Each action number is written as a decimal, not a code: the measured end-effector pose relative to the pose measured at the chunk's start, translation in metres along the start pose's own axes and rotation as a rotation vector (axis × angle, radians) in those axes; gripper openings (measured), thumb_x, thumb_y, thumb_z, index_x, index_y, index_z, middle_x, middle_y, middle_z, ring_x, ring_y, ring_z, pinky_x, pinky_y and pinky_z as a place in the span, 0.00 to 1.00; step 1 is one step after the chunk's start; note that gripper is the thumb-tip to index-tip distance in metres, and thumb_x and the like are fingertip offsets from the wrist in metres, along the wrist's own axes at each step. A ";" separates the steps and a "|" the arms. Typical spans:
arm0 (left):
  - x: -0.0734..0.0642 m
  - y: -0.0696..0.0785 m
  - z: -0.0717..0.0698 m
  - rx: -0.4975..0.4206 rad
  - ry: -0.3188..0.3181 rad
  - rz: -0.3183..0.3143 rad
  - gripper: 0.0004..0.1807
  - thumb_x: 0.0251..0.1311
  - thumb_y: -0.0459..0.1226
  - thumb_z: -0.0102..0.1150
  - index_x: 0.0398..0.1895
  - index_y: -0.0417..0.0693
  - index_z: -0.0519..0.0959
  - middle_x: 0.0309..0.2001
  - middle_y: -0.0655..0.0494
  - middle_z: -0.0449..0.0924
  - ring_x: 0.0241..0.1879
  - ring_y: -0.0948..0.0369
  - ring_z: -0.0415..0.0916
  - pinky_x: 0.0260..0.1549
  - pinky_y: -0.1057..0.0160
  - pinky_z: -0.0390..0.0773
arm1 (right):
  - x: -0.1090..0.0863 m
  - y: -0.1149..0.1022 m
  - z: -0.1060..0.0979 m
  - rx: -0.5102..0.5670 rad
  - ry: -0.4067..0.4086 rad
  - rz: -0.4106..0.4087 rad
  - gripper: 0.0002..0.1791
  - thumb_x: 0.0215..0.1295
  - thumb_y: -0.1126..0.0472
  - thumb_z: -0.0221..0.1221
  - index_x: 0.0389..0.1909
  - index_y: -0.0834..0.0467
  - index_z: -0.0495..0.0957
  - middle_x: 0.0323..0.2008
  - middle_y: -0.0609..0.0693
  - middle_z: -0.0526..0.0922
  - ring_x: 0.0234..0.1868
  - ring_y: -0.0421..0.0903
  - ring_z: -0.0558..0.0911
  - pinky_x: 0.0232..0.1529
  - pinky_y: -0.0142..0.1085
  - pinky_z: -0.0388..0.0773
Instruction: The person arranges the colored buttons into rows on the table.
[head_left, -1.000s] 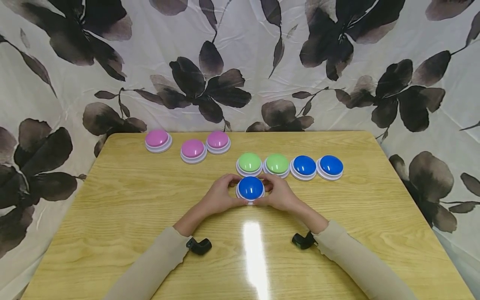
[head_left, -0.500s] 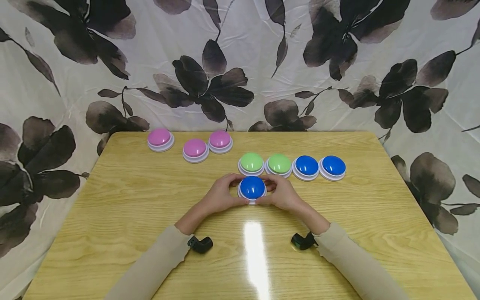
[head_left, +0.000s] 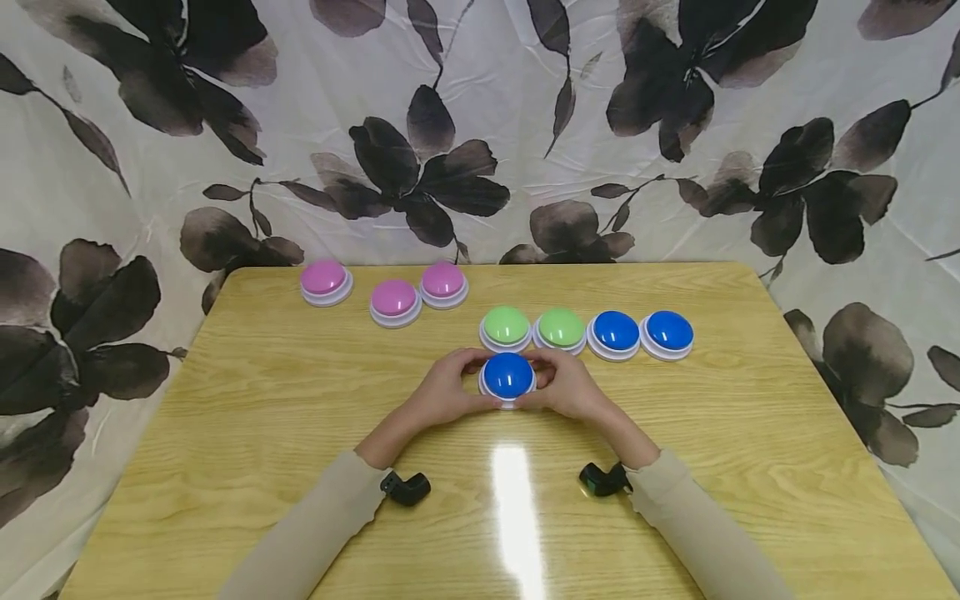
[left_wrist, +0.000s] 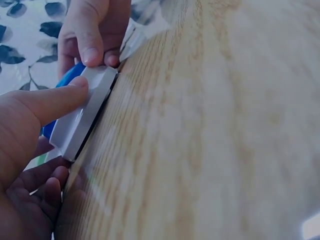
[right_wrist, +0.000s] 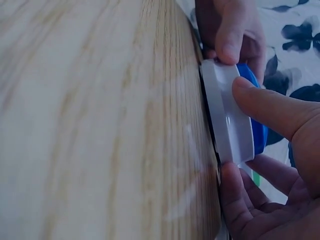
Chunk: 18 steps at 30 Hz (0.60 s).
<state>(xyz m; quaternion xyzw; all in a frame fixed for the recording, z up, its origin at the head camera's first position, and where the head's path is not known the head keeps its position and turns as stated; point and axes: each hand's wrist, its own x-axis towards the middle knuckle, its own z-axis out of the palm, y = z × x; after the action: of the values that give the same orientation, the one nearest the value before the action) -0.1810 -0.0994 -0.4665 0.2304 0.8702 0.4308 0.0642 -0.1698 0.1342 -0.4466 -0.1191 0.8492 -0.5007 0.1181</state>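
Observation:
A blue push button [head_left: 507,375] with a domed top and white round base sits between both hands in the head view, just in front of the two green buttons. My left hand [head_left: 447,390] grips its left side, thumb at the front of the base and fingers curled round behind. From the other side my right hand [head_left: 564,385] holds it the same way. In the left wrist view the thumb presses the white base [left_wrist: 84,115], low over the wood. The right wrist view shows the other thumb [right_wrist: 270,107] against the base, the blue dome facing away from the table.
Behind the held button, two green buttons [head_left: 506,325] and two blue buttons [head_left: 616,331] stand side by side in a row. Three pink buttons [head_left: 395,297] sit at the back left of the wooden table [head_left: 300,433]. A floral cloth [head_left: 540,100] hangs behind the table.
Both hands keep their grip on the blue push button, and it stays in front of the green ones. The whole head view shifts slightly to the right.

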 end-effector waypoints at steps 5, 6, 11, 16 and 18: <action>0.002 -0.001 0.001 -0.013 0.005 0.024 0.39 0.42 0.48 0.79 0.59 0.48 0.76 0.53 0.56 0.77 0.52 0.62 0.73 0.53 0.61 0.73 | -0.001 0.001 -0.001 -0.025 0.009 -0.016 0.39 0.40 0.62 0.79 0.58 0.60 0.77 0.42 0.53 0.80 0.32 0.46 0.78 0.30 0.33 0.77; 0.001 -0.001 0.001 -0.019 0.009 0.026 0.39 0.41 0.47 0.80 0.59 0.47 0.76 0.53 0.55 0.77 0.52 0.61 0.73 0.53 0.61 0.73 | 0.000 0.001 -0.001 -0.032 0.009 -0.021 0.39 0.40 0.61 0.79 0.58 0.60 0.77 0.42 0.53 0.80 0.32 0.46 0.78 0.30 0.33 0.77; 0.000 -0.002 0.000 -0.018 0.014 0.025 0.39 0.41 0.47 0.80 0.59 0.48 0.76 0.52 0.56 0.77 0.52 0.61 0.73 0.53 0.61 0.73 | 0.001 0.000 0.000 -0.030 -0.004 -0.027 0.39 0.40 0.62 0.79 0.58 0.60 0.76 0.42 0.53 0.80 0.32 0.46 0.78 0.31 0.33 0.77; -0.001 -0.002 0.000 -0.019 0.008 0.023 0.38 0.41 0.47 0.80 0.59 0.48 0.76 0.52 0.56 0.77 0.51 0.62 0.73 0.53 0.62 0.73 | 0.001 -0.002 0.000 -0.029 -0.013 -0.015 0.38 0.40 0.62 0.79 0.58 0.61 0.76 0.42 0.53 0.80 0.32 0.46 0.78 0.31 0.34 0.78; 0.000 -0.002 0.000 -0.007 0.011 0.025 0.38 0.41 0.47 0.80 0.59 0.48 0.76 0.53 0.56 0.77 0.51 0.62 0.73 0.53 0.62 0.73 | 0.002 -0.003 0.000 -0.022 -0.009 -0.012 0.38 0.40 0.63 0.79 0.57 0.61 0.76 0.42 0.54 0.80 0.32 0.47 0.78 0.31 0.35 0.78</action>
<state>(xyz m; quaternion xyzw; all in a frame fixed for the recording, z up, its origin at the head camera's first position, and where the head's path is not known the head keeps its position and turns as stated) -0.1821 -0.1007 -0.4682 0.2385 0.8660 0.4360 0.0550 -0.1710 0.1322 -0.4444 -0.1278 0.8535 -0.4913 0.1176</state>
